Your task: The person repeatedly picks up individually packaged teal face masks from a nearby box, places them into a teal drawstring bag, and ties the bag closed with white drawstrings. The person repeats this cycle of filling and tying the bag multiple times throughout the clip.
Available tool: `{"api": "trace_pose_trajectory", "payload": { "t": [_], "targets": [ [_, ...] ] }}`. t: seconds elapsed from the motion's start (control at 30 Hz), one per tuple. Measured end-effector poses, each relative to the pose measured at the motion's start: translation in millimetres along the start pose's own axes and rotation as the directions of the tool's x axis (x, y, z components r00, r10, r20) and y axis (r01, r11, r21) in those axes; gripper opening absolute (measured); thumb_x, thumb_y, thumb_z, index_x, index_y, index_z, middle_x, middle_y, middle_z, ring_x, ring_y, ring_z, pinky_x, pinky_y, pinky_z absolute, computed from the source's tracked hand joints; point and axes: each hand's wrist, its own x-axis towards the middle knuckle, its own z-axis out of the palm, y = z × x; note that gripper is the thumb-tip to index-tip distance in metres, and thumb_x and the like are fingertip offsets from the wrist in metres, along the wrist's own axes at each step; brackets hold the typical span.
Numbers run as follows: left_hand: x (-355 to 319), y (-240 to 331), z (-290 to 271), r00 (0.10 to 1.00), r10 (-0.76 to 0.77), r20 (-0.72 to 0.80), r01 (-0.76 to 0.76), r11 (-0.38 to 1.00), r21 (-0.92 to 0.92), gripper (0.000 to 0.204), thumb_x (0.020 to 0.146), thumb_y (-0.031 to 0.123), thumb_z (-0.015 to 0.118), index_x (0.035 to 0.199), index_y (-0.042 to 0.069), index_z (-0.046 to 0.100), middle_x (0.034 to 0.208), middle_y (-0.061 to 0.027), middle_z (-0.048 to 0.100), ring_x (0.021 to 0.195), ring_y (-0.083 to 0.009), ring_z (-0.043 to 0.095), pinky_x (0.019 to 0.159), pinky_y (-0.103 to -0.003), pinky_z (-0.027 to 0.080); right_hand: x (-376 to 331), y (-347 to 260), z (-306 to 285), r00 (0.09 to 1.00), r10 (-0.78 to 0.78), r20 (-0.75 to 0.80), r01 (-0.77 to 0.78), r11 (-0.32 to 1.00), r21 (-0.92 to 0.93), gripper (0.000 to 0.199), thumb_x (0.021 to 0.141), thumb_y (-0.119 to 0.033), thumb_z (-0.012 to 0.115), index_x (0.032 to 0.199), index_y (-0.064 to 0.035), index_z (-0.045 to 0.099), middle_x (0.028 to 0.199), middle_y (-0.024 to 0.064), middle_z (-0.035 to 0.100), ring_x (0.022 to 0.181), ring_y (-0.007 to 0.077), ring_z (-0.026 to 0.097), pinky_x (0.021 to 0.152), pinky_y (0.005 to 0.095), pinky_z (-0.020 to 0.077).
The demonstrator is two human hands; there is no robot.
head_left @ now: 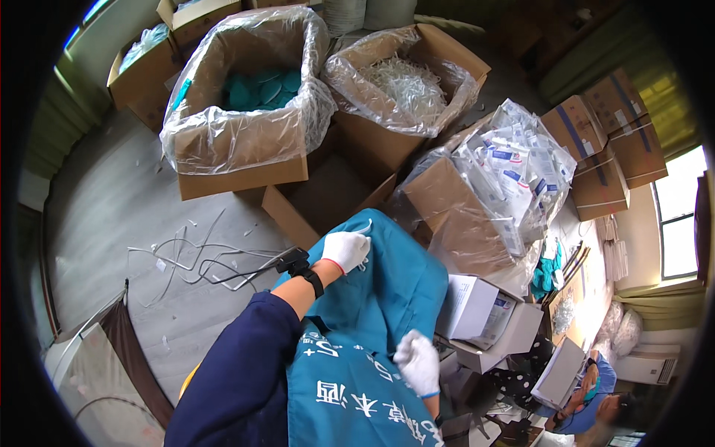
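Note:
A teal apron (406, 276) with white lettering covers my lap and knees. My left hand (345, 250), in a white glove, is closed over the apron near my knee. A thin white piece (366, 226) sticks out past its fingers; its kind is too small to make out. My right hand (418, 363), also gloved in white, hovers at or rests on the apron's right edge. Its fingers are curled, and whatever they may hold is hidden. On my left wrist sits a black strap with a small device (293, 261). An open white box (465, 305) stands just right of my knee.
Ahead stand lined cartons holding teal pieces (264, 89), clear strands (417, 86) and white packets (514, 167). An open brown carton (285, 214) is nearest. Thin pale strips (179, 257) lie on the left floor. Taped cartons (625, 127) and another person (599, 380) are at right.

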Motion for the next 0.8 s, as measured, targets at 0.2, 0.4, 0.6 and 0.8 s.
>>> {"api": "trace_pose_trajectory", "payload": {
  "t": [0.2, 0.4, 0.6, 0.8],
  "targets": [
    [-29, 17, -42, 0.982, -0.162, 0.1, 0.172, 0.981, -0.095, 0.048, 0.099, 0.048, 0.054, 0.08, 0.009, 0.076, 0.074, -0.0065, 0.074, 0.075, -0.0272, 0.072, 0.073, -0.036, 0.057, 67, -37, 56, 0.965, -0.018, 0.26, -0.061, 0.954, 0.293, 0.04, 0.104, -0.036, 0.051, 0.119, -0.0012, 0.059, 0.12, 0.0233, 0.064, 0.11, 0.0355, 0.062, 0.088, 0.0442, 0.0532],
    [-47, -19, -40, 0.915, -0.355, 0.193, 0.399, 0.713, -0.577, 0.06, 0.098, 0.059, 0.051, 0.095, 0.003, 0.071, 0.078, -0.0091, 0.07, 0.073, -0.0212, 0.068, 0.07, -0.034, 0.054, 119, -77, 201, 0.775, -0.108, 0.623, 0.15, 0.989, -0.015, 0.046, 0.109, -0.037, 0.033, 0.132, -0.0019, 0.051, 0.143, 0.0188, 0.053, 0.136, 0.0334, 0.045, 0.116, 0.0476, 0.0342],
    [-48, -14, -75, 0.908, -0.259, 0.331, 0.404, 0.327, -0.854, 0.038, 0.097, 0.044, 0.065, 0.099, 0.007, 0.06, 0.08, -0.0008, 0.057, 0.067, -0.0099, 0.055, 0.062, -0.024, 0.048, 165, -41, 120, 0.928, -0.182, 0.324, 0.257, 0.945, -0.204, 0.036, 0.105, -0.023, 0.046, 0.133, -0.0009, 0.05, 0.123, 0.0207, 0.062, 0.115, 0.0354, 0.061, 0.097, 0.049, 0.0517],
    [-46, 7, -68, 0.966, -0.134, 0.221, 0.257, 0.41, -0.875, 0.026, 0.082, -0.008, 0.058, 0.106, 0.0, 0.057, 0.096, -0.0051, 0.064, 0.082, -0.0122, 0.061, 0.077, -0.026, 0.051, 103, -7, 35, 0.993, -0.118, 0.016, 0.119, 0.991, -0.054, 0.029, 0.105, -0.02, 0.05, 0.124, 0.002, 0.057, 0.099, 0.0153, 0.07, 0.078, 0.0232, 0.071, 0.068, 0.035, 0.0595]
  ]
}}
